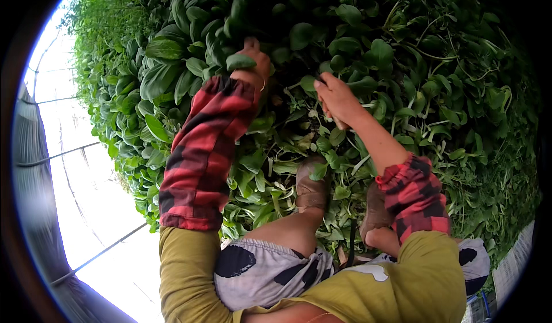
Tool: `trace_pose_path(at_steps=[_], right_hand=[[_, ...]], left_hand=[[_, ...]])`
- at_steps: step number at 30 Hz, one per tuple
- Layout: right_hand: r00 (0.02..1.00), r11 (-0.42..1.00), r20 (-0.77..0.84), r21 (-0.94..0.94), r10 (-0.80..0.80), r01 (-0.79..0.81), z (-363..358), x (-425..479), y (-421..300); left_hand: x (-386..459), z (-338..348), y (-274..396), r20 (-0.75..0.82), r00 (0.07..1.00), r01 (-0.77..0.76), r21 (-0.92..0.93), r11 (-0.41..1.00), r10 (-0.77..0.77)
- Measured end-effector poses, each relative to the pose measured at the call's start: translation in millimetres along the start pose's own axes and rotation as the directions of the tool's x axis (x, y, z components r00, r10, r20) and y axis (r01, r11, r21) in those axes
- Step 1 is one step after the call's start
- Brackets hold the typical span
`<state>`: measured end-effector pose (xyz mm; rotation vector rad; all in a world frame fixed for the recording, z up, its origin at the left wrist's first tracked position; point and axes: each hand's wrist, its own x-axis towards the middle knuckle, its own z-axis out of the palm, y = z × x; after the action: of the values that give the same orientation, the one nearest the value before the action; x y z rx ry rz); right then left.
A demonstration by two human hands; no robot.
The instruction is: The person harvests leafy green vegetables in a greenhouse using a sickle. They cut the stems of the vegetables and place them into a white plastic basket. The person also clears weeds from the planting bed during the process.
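Note:
My left hand [254, 63] reaches in among upright leafy greens [166, 49] that look like bok choy. A leaf lies across its wrist, and its fingertips are lost in dark foliage, so its grip cannot be seen. To the right, my right hand [339, 99] is closed around a handled tool, of which a pale handle end [343, 125] shows below the fist. The tool's working end is dark and hard to make out against the leaves. Between the hands are shaded soil and low leaves.
Loose and flattened leaves [276, 195] lie around my brown shoes [311, 185]. Sprawling greens and thin stems [435, 60] spread on the right. White sheeting crossed by metal bars [82, 148] borders the bed at left. A pale slatted crate [515, 262] stands at lower right.

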<state>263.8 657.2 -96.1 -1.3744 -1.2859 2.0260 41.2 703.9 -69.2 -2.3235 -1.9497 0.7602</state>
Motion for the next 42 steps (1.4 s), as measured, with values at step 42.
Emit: trace_pose_path(at_steps=[42], right_hand=[[0.926,0.951,-0.226,-0.134,-0.302,0.277,-81.0,-168.9,-100.0]], left_hand=[[-160.7,-139.1,54.5,0.063,0.967,0.184,-0.842,-0.507,0.245]])
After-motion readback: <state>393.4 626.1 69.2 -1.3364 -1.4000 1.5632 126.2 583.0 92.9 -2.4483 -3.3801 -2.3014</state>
